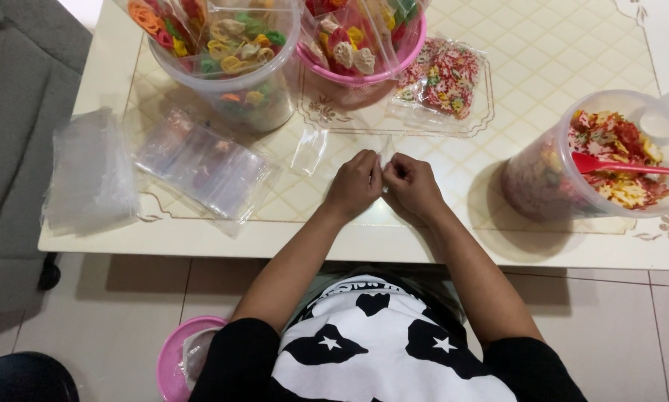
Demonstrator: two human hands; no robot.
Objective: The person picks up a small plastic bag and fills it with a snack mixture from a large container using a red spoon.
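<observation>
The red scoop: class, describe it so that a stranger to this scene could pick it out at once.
Start at the cream table and go to its right edge, where a clear tub holds colourful crackers. The red scoop lies in that tub, handle pointing right. It is the only utensil; the other tubs hold only bagged crackers.

Single head-worn camera, looks almost straight down from above the person's chest. Near edge of frame catches the black-and-white printed shirt (pixel 371 342) and grey tiled floor (pixel 111 313); far edge reaches across the cream patterned tabletop (pixel 543 52). Mid-range: both forearms fit whole, hands sit centre frame. Left edge takes in a grey upholstered seat (pixel 14 112). No second view, so no overlap.
</observation>
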